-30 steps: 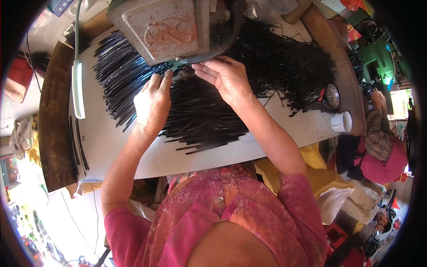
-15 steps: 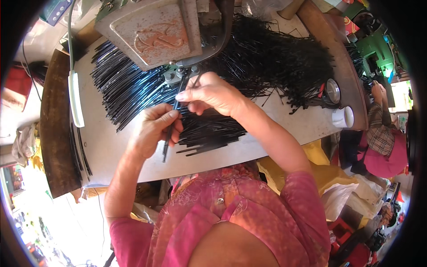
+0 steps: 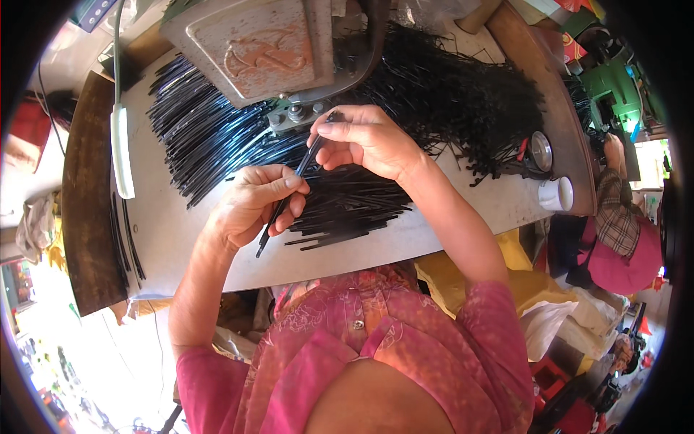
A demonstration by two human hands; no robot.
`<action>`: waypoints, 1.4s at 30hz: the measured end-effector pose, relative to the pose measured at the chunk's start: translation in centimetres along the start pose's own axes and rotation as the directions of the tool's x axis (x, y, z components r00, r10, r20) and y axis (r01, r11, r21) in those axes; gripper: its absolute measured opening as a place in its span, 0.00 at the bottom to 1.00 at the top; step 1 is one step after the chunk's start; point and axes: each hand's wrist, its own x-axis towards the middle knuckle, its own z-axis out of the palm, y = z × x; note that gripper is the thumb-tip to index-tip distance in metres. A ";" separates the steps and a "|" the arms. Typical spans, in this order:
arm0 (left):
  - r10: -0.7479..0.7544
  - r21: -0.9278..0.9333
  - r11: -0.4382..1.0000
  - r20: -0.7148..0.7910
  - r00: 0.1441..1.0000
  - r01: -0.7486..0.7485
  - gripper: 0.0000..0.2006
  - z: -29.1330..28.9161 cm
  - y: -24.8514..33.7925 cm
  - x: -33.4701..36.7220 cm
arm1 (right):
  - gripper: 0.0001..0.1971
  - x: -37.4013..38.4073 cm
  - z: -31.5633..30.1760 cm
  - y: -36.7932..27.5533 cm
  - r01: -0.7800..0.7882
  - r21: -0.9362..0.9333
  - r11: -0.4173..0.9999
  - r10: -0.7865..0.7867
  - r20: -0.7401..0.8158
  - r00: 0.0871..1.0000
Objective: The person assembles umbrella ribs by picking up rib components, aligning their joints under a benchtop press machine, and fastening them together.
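A thin black rod [image 3: 306, 160], perhaps a pair lying together, slants between my two hands. Its lower end is pinched by the thumb and fingers of my left hand [image 3: 249, 202]. Near the upper end, my right hand [image 3: 372, 145] grips it between thumb and forefinger, the other fingers curled. Just beyond my hands is the small bolted metal block [image 3: 296, 116] of a grey machine [image 3: 249, 54] with a worn reddish emblem. Straight black rods [image 3: 210, 137] fan out on the left of the table, and another bundle [image 3: 354, 213] lies beneath my hands.
A large tangled heap of black rods [image 3: 463, 94] covers the right of the pale table [image 3: 181, 246]. A white cup [image 3: 555, 194] and a round metal-rimmed dish [image 3: 539, 150] stand at its right edge. A white lamp tube [image 3: 123, 152] hangs left. Another person [image 3: 625, 249] works at a green machine [image 3: 614, 98].
Both hands have moved slightly right, carrying the rod away from the machine's metal block. Its upper end now shows above my right thumb, and the rod slants more.
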 end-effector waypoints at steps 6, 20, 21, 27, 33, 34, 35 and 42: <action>0.254 0.604 0.793 -0.214 0.943 -0.076 0.07 0.9 -0.2 0.4 | 0.09 -0.1 0.2 0.1 -0.004 0.013 1.000 0.005 -0.009 1.000; 0.212 -0.338 0.871 -0.394 0.894 -0.356 0.11 -1.4 -0.1 5.3 | 0.10 2.3 -1.6 0.3 0.305 0.216 0.928 -0.211 -0.371 0.904; 0.228 -0.339 0.860 -0.413 0.882 -0.381 0.11 -1.6 0.1 5.7 | 0.10 2.3 -1.5 0.3 0.306 0.215 0.927 -0.213 -0.370 0.904; 0.315 -0.290 0.849 -0.392 0.864 -0.441 0.11 -2.8 0.2 6.8 | 0.09 2.4 -1.0 0.3 0.324 0.228 0.918 -0.209 -0.416 0.885; 0.327 -0.283 0.839 -0.419 0.847 -0.464 0.12 -2.5 0.1 6.6 | 0.09 2.2 -0.3 0.3 0.339 0.223 0.914 -0.218 -0.437 0.873; 0.325 -0.284 0.840 -0.418 0.849 -0.462 0.12 -2.3 0.0 6.5 | 0.09 2.2 -0.3 0.3 0.342 0.226 0.912 -0.220 -0.434 0.874; 0.323 -0.280 0.840 -0.431 0.843 -0.465 0.12 -2.2 -0.1 6.5 | 0.09 2.2 -0.4 0.3 0.347 0.229 0.910 -0.224 -0.431 0.874; 0.311 -0.304 0.831 -0.441 0.842 -0.466 0.11 -1.7 -0.5 6.3 | 0.08 2.1 -0.3 0.8 0.368 0.245 0.897 -0.226 -0.463 0.857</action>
